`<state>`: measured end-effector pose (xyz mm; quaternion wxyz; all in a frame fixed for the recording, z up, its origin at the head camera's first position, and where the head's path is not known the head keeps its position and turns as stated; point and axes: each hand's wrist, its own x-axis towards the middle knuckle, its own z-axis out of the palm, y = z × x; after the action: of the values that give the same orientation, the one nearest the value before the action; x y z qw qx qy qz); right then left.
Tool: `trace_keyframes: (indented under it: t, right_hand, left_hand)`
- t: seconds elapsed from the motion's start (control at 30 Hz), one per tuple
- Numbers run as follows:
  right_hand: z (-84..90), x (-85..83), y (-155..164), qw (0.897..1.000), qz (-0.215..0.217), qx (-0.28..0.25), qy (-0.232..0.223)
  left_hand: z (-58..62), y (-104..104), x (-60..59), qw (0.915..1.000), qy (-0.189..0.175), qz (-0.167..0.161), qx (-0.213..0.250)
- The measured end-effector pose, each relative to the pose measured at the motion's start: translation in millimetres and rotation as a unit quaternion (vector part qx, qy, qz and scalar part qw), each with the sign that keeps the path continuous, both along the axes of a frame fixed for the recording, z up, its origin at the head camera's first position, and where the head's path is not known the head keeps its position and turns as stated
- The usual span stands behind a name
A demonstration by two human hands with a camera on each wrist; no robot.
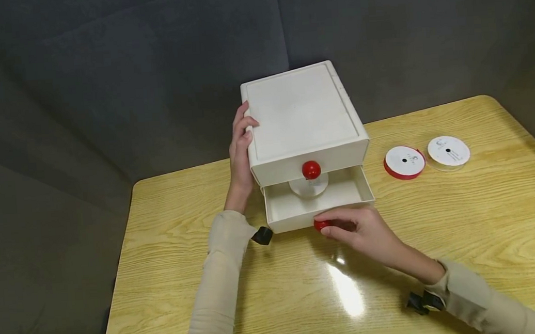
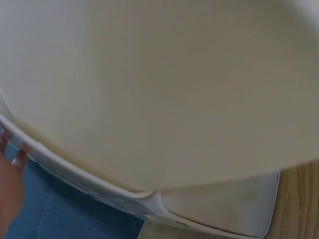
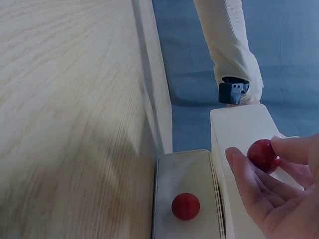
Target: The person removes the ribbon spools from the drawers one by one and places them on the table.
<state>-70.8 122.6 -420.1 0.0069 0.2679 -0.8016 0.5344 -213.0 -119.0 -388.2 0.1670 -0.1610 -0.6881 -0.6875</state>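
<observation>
A white two-drawer cabinet (image 1: 303,110) with red ball knobs stands on the table. Its lower drawer (image 1: 294,221) is pulled out, and its upper drawer is closed under a red knob (image 1: 311,169). Inside the lower drawer sits a white spool (image 1: 308,186), partly covered by the upper part. My left hand (image 1: 241,150) rests along the cabinet's left side, fingertips over the top edge; the left wrist view shows fingers (image 2: 19,162) at that rim. With thumb and fingers my right hand (image 1: 362,230) pinches the lower drawer's red knob (image 3: 262,155).
To the right of the cabinet lie a spool of red ribbon (image 1: 404,162) and a spool of pale ribbon (image 1: 449,153), side by side. The wooden table (image 1: 172,277) ends at a dark cloth (image 1: 187,90) behind. Both wrists carry small black devices.
</observation>
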Motion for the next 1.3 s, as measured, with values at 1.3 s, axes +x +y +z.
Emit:
trace_keyframes:
  t: [1.3]
  right_hand:
    - [-1.7, 29.8, 9, 0.991, 0.047, 0.031, 0.120]
  left_hand:
    - [-1.2, -1, -0.8, 0.9999, 0.012, -0.004, 0.008]
